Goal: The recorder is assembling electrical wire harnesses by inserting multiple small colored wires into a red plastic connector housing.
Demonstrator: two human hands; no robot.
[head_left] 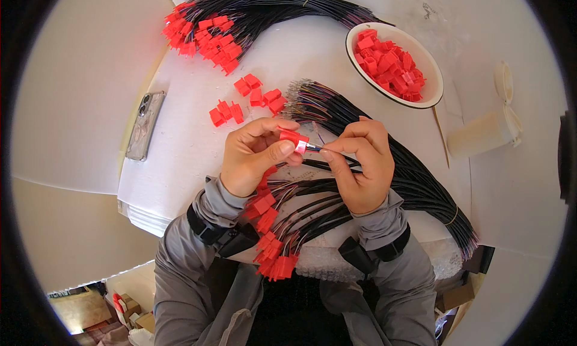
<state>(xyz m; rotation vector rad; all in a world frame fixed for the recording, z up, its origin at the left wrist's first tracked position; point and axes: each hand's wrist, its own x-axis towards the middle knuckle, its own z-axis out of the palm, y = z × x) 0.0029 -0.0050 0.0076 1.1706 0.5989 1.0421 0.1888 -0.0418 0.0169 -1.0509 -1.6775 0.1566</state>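
Note:
Over the middle of the table, my left hand (pixel 255 153) is closed round a red plastic connector housing (pixel 293 139), gripped between thumb and fingers. My right hand (pixel 365 162) pinches a thin black wire (pixel 315 147) whose end with a metal terminal meets the housing's right side; how deep it sits I cannot tell. Beneath and beside my hands lies a bundle of black cables (pixel 415 171) with stripped, coloured wire ends at its far left. Cables with red housings fitted (pixel 264 208) lie nearest my left wrist. Several loose red housings (pixel 255 93) rest just beyond my left hand.
A white enamel bowl (pixel 437 84) full of red housings stands at the back right. At the back left lies another bundle of black cables (pixel 270 6) with red housings. A phone (pixel 145 125) lies left, a white open-lidded container (pixel 481 132) right. Bubble wrap (pixel 324 263) hangs at the near edge.

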